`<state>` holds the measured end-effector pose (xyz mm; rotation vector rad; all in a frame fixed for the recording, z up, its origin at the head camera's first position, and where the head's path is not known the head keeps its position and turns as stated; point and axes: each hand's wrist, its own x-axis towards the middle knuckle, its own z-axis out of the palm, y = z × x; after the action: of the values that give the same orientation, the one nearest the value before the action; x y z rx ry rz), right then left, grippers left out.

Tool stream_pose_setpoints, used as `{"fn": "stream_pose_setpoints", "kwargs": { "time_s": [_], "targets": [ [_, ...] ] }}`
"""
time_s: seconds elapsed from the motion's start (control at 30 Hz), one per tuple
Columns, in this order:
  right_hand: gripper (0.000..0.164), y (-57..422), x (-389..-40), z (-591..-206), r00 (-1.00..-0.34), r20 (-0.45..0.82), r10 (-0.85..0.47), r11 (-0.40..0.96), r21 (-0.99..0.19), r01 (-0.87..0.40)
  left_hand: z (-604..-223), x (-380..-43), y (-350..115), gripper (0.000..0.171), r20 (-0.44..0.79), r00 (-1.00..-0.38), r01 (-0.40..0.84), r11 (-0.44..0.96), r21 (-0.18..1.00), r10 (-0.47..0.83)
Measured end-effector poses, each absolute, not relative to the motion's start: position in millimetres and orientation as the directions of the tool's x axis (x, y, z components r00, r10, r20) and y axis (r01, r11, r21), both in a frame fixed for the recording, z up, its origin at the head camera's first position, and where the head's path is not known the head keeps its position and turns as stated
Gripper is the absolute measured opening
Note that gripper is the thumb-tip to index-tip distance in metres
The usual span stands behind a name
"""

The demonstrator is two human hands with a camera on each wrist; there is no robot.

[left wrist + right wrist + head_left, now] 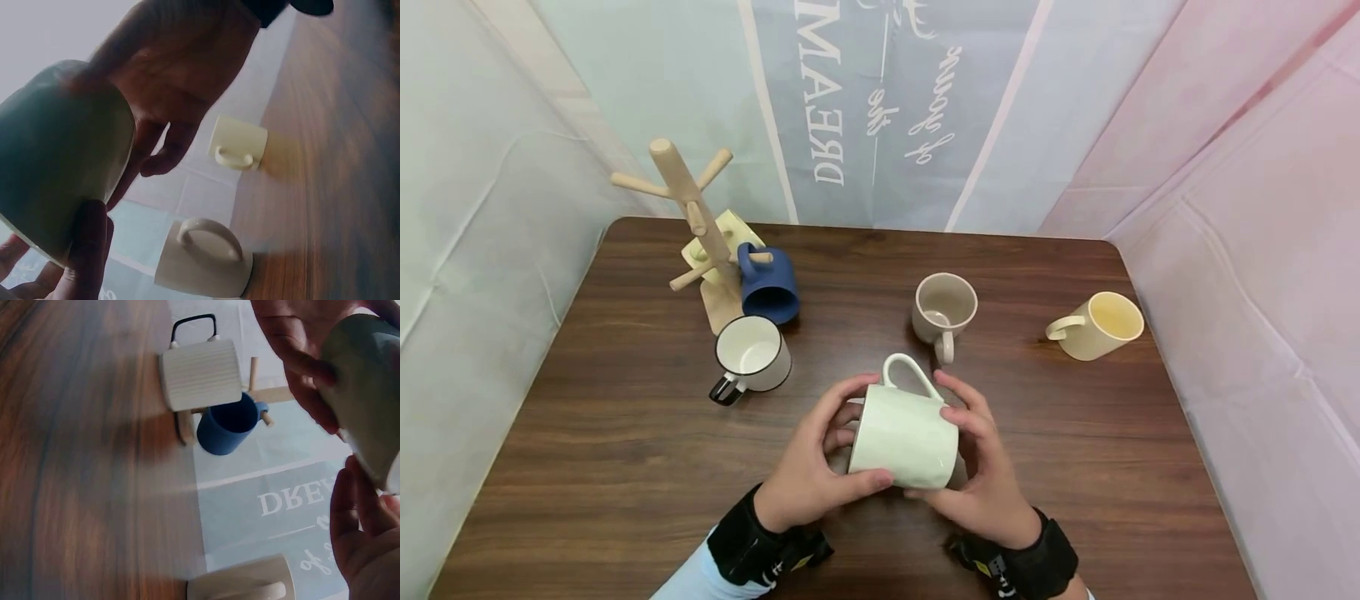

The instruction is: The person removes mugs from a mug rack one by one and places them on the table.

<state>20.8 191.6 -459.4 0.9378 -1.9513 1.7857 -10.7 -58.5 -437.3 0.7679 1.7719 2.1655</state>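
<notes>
A pale green mug (pixel 906 437) is held tilted on its side above the near middle of the table, its handle pointing to the far side. My left hand (pixel 808 475) grips the mug's left end, thumb along its near side. Around the right end curl the fingers of my right hand (pixel 988 483), with a fingertip close to the handle. Both wrist views show the mug's smooth side between the two hands. Just beyond it stands a beige mug (pixel 946 304), handle toward me.
At the back left, a wooden mug tree (pixel 681 179) carries a blue mug (pixel 771 287) and a pale yellow mug (pixel 741 229) partly hidden behind the post. A white mug with black rim (pixel 767 367) stands before it. Another yellow mug (pixel 1093 329) is at the right.
</notes>
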Motion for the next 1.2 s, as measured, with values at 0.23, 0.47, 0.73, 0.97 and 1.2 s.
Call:
{"fn": "stream_pose_setpoints", "kwargs": {
  "time_s": [0.23,0.47,0.73,0.97,1.2],
  "targets": [
    [0.107,186,28,-459,-0.796,0.554,-0.242,-0.064,-0.828,-0.557,-440,-11,-63,0.090,0.302,-0.796,0.125,-0.346,0.930,0.525],
    [0.106,187,28,-459,-0.772,0.569,-0.283,-0.039,-0.811,-0.583,-440,-9,-70,0.093,0.273,-0.771,0.091,-0.325,0.941,0.576],
    [0.072,194,22,-452,-0.772,0.578,-0.266,0.003,-0.800,-0.600,-433,-15,-81,0.096,0.432,-0.605,0.388,-0.226,0.893,0.669],
    [0.023,196,27,-452,-0.842,0.460,-0.283,0.018,-0.874,-0.485,-428,-17,-87,0.119,0.400,-0.571,0.447,-0.138,0.884,0.717],
    [0.019,201,30,-451,-0.885,0.348,-0.310,-0.045,-0.935,-0.352,-434,-20,-86,0.121,0.424,-0.616,0.440,-0.157,0.884,0.664]
  ]
}}
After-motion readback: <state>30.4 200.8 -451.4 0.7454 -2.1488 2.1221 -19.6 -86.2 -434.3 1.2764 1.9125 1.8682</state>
